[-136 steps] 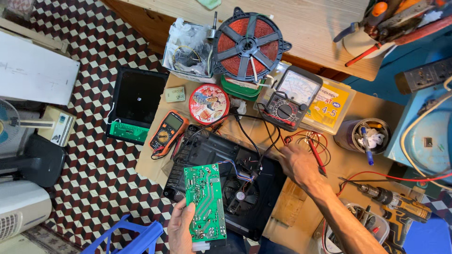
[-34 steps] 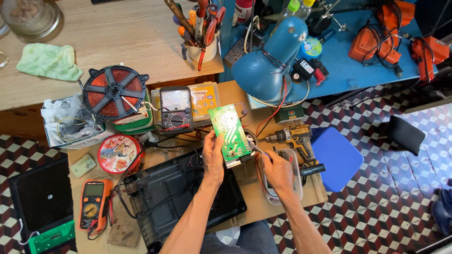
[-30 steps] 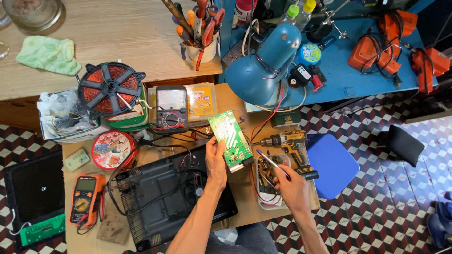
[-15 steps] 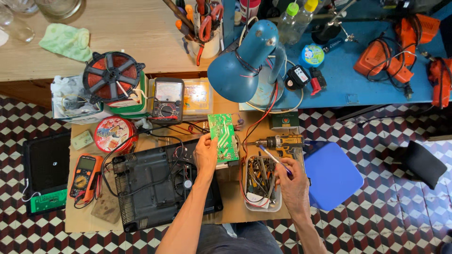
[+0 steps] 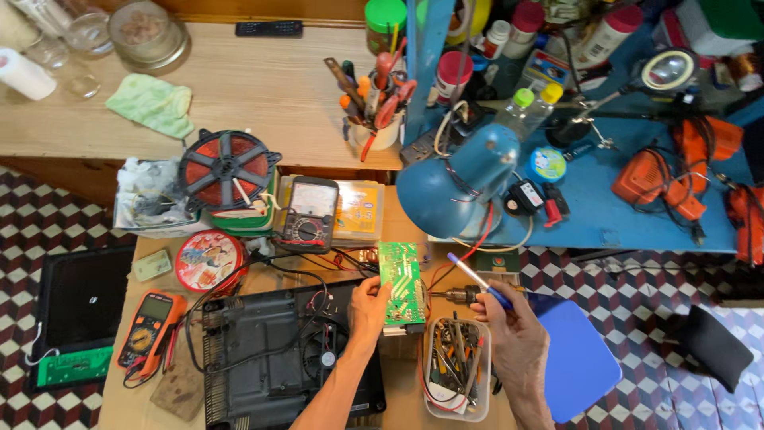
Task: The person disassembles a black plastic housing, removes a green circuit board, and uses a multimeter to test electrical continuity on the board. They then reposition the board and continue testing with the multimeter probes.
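blue desk lamp [image 5: 446, 191], analog meter [image 5: 309, 215], wire spool [image 5: 227, 171]

Circuit board [image 5: 402, 284] at bench centre, held by left hand [image 5: 368, 309]. Opened appliance housing [image 5: 286, 358] left of it; tool tray [image 5: 455, 368] right, below board. Analog meter [image 5: 309, 215] behind. Right hand [image 5: 513, 334] right of tray, pen-shaped tool [image 5: 477, 279] in grip. Desk lamp [image 5: 458, 185] behind board.

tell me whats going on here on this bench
A person is at a cluttered bench. Their left hand holds a green board upright by its edge, above an opened black casing. Their right hand holds a blue-tipped tool pointed toward the board, not touching it. A tray of tools sits between the hands, under a blue lamp.
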